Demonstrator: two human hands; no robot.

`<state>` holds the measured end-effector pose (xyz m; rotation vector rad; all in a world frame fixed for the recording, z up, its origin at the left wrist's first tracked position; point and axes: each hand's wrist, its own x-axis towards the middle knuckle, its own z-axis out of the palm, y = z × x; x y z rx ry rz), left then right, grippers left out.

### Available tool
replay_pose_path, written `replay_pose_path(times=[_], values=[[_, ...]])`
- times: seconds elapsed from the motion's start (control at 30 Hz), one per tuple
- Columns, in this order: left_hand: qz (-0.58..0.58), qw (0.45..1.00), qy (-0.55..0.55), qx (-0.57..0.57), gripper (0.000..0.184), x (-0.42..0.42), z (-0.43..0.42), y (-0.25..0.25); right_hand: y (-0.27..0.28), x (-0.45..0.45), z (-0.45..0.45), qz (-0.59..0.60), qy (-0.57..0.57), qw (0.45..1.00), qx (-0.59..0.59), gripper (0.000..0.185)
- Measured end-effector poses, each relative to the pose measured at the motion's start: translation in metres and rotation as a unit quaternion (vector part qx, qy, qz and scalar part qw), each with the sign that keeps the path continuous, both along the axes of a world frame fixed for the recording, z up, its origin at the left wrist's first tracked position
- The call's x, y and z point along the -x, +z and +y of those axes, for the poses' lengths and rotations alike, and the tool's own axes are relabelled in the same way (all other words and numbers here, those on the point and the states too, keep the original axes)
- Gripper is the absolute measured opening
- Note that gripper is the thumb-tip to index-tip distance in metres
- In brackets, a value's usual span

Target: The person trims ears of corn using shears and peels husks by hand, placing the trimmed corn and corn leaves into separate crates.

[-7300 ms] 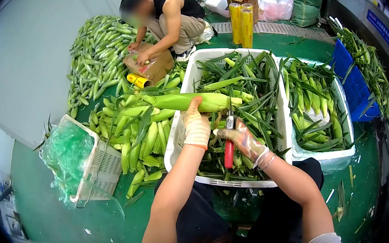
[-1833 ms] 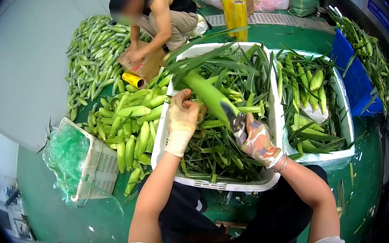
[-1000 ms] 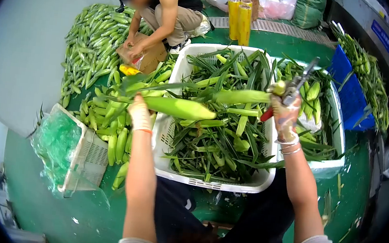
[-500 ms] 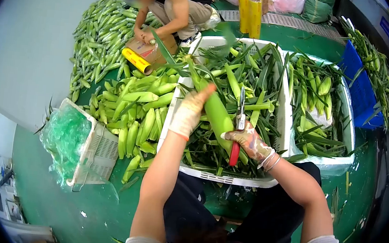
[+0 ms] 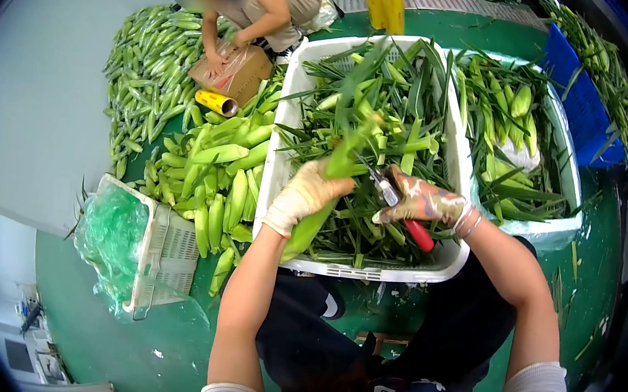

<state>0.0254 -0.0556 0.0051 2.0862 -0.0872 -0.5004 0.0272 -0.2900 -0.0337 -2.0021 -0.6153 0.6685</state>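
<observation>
My left hand [image 5: 308, 197], in a pale glove, is wrapped round a green corn ear in its husk [image 5: 310, 230]. The ear is tilted over the white crate [image 5: 271, 168], its leafy end pointing up and away, blurred. In my right hand [image 5: 430, 202], in a patterned glove, is a pair of pruning shears [image 5: 389, 192] with a red handle. The blades point toward the ear; whether they touch it I cannot tell. Cut husk leaves and stalks [image 5: 382, 238] fill the crate below both hands.
Left of the crate lies a pile of husked-green corn [image 5: 219, 155], beside a basket of green plastic film [image 5: 115, 232]. A co-worker [image 5: 261, 7] crouches at a cardboard box [image 5: 242, 74] near wrapped corn [image 5: 148, 64]. Another white bin [image 5: 571, 185] and a blue crate [image 5: 581, 94] stand right.
My left hand has moved down and now grips the ear around its middle. The ear has swung to lean the other way, and my right hand has left it, keeping the shears.
</observation>
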Motion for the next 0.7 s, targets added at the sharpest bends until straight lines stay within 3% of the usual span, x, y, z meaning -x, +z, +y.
replay_pose_path(times=[0.03, 0.1, 0.17, 0.2, 0.27, 0.33, 0.37, 0.43, 0.5, 0.57, 0.63, 0.7], values=[[-0.013, 0.998, -0.039, 0.039, 0.036, 0.002, -0.004, -0.008, 0.005, -0.006, -0.003, -0.012, 0.018, 1.000, 0.006, 0.074], [0.138, 0.981, -0.055, 0.121, 0.029, 0.004, -0.005, -0.014, 0.017, -0.010, -0.010, -0.037, 0.091, 0.995, 0.001, 0.060], [0.152, 0.978, -0.075, 0.126, 0.024, 0.002, -0.003, -0.011, 0.018, -0.008, -0.014, 0.082, 0.111, 0.988, -0.064, 0.045], [0.162, 0.974, -0.091, 0.131, 0.021, 0.000, -0.001, -0.010, 0.023, -0.005, -0.015, 0.047, 0.085, 0.993, -0.072, 0.032], [0.135, 0.975, -0.087, 0.151, 0.024, -0.004, 0.008, -0.015, 0.004, -0.003, -0.016, 0.166, -0.023, 0.978, -0.124, 0.022], [0.108, 0.978, -0.060, 0.170, 0.026, -0.012, 0.021, -0.018, -0.004, -0.005, -0.018, 0.211, -0.140, 0.954, -0.162, 0.021], [0.108, 0.978, -0.059, 0.171, 0.026, -0.010, 0.022, -0.020, -0.009, -0.010, -0.021, 0.182, -0.131, 0.966, -0.127, 0.023], [0.031, 0.975, 0.017, 0.221, 0.026, -0.009, 0.022, -0.018, -0.001, -0.002, -0.021, 0.229, -0.142, 0.940, -0.210, 0.024], [-0.070, 0.993, -0.012, 0.091, 0.037, -0.006, 0.011, -0.015, 0.022, 0.014, -0.005, 0.246, -0.176, 0.911, -0.281, 0.020], [-0.109, 0.972, -0.002, 0.206, 0.039, 0.000, -0.010, -0.025, 0.022, 0.013, 0.014, 0.271, -0.202, 0.864, -0.373, 0.021], [-0.143, 0.975, 0.014, 0.171, 0.033, 0.002, -0.025, -0.027, 0.033, 0.010, 0.017, 0.218, -0.223, 0.901, -0.302, 0.030], [-0.260, 0.957, 0.009, 0.127, 0.032, 0.002, -0.035, -0.032, 0.054, 0.007, 0.015, 0.163, -0.213, 0.939, -0.215, 0.032]])
